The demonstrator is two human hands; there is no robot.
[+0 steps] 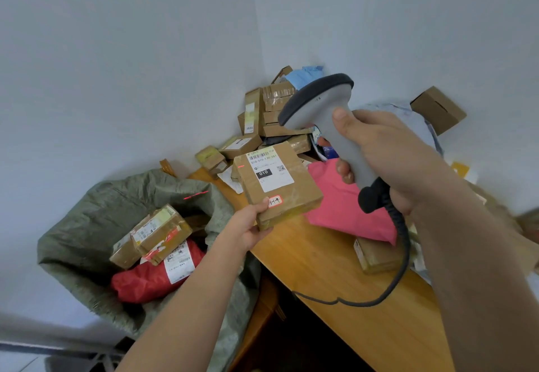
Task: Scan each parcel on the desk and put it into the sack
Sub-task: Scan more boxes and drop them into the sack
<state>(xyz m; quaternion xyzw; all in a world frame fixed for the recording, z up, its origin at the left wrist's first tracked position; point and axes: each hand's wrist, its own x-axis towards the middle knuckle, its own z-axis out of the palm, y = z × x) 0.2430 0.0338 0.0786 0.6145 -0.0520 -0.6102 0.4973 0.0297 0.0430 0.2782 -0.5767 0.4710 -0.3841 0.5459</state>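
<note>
A left hand (250, 226) grips a labelled parcel (277, 182) above the desk (320, 261) edge as the right hand (388, 153) clasps the scanner (329, 126); several parcels already fill the sack (87, 211), many more await.

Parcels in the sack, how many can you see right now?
3. Two brown cardboard boxes lie side by side, one overlapping the other, both on a red mailer bag with a white label. More may be hidden under them in the green sack.
</note>
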